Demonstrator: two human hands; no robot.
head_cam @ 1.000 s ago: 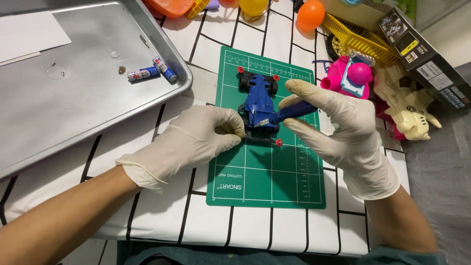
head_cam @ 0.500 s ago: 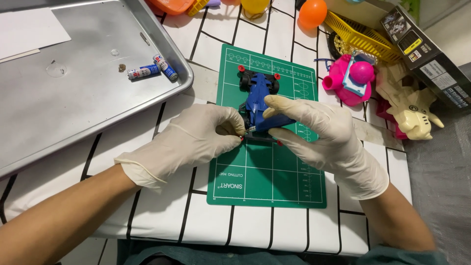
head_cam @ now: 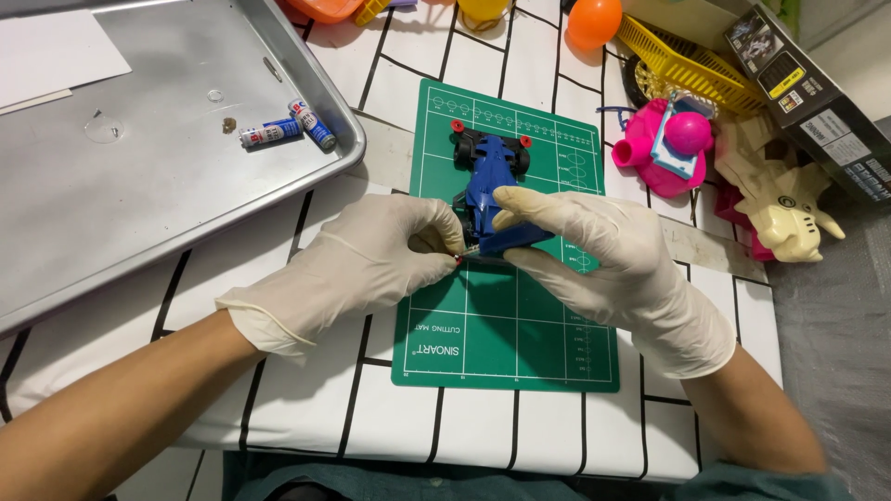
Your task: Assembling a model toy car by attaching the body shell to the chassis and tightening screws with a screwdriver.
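Mid-disassembly, judging by grip: gloved left hand (head_cam: 362, 264) pinching rear of small blue plastic toy racing car (head_cam: 489, 190); gloved right hand (head_cam: 594, 255) clamped over rear body, atop green cutting mat (head_cam: 510, 325). Next: steady hold, careful pull.

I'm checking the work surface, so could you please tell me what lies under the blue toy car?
The blue toy car sits on the green cutting mat, which lies on the white grid-patterned table. Both gloved hands, the left hand and the right hand, cover its near end, hiding the mat there.
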